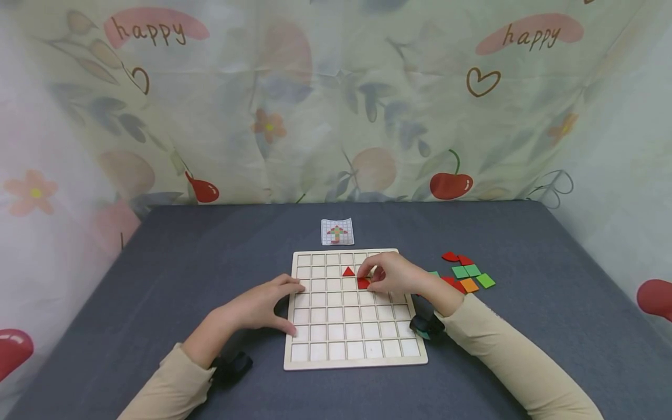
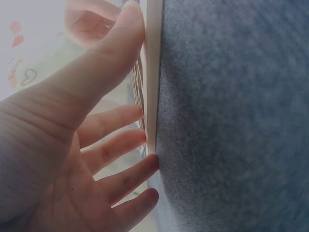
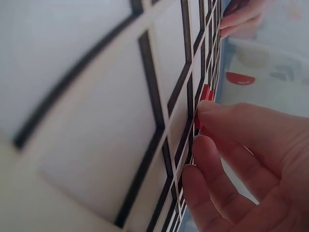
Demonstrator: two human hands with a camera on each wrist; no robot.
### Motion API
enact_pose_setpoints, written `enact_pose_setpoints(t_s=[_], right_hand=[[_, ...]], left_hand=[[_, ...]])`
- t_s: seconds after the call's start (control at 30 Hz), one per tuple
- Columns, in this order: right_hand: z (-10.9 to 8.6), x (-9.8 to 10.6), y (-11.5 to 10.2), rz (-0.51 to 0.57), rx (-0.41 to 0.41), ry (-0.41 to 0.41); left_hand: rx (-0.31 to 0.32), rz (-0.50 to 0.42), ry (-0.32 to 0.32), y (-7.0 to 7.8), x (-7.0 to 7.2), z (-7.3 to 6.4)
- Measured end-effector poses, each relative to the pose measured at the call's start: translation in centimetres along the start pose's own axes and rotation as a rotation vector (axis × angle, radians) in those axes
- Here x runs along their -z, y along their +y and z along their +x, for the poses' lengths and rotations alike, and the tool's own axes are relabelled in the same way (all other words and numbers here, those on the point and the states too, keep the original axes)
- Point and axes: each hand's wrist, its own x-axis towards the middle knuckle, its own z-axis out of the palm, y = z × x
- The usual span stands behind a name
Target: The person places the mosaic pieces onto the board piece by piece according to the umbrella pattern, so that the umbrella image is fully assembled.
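Observation:
A pale wooden grid board lies flat on the table, its many square cells white inside. My left hand rests at the board's left edge, thumb and fingers spread apart; in the left wrist view the fingertips touch the wooden side. Over the upper right part of the grid, my right hand pinches a red tile between thumb and fingers, right at a cell. The right wrist view shows the red tile partly hidden by the thumb. One red triangle sits in a cell just left of the right hand.
Behind the board lies a small picture card with a coloured arrow-like pattern. To the right are loose pieces: green tiles, an orange tile and red pieces, some partly hidden by the right arm. A patterned curtain hangs behind the table.

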Motion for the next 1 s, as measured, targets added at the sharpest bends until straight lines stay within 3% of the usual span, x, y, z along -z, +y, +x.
enact_pose_setpoints(t_s=[0.33, 0.6, 1.0], right_hand=[[-0.6, 1.1, 0.3, -0.011, 0.049, 0.031], [-2.6, 3.5, 2.1, 0.003, -0.003, 0.114], [-5.4, 4.9, 5.1, 0.036, -0.078, -0.001]], left_hand=[[-0.005, 0.003, 0.000, 0.0, 0.0, 0.0], [-0.008, 0.012, 0.005, 0.0, -0.1, 0.0], [-0.009, 0.004, 0.000, 0.0, 0.0, 0.0]])
